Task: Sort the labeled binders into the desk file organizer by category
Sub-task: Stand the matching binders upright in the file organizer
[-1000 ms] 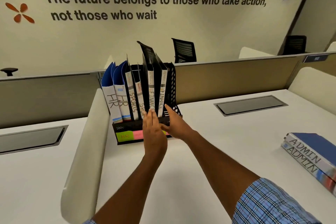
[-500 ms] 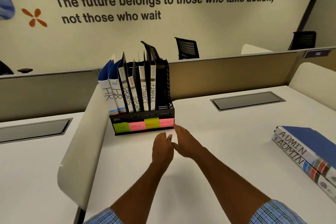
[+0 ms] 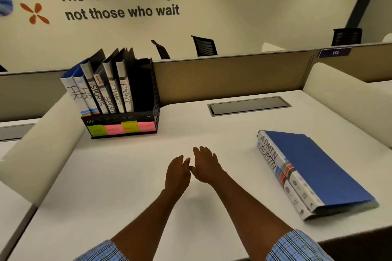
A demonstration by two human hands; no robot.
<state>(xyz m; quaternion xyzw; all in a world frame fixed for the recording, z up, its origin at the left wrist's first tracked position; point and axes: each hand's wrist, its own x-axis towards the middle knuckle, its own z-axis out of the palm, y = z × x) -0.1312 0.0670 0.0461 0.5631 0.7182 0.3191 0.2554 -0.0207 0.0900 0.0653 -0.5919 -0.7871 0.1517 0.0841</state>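
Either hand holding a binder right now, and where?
Nothing held. Left hand and right hand are open and empty above the desk; both ADMIN binders lie untouched.

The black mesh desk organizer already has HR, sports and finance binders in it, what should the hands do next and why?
Probably move the right hand to the top blue ADMIN binder stacked flat at the right. Both hands are empty, the left hand included, and the rightmost slot of the black mesh organizer looks empty.
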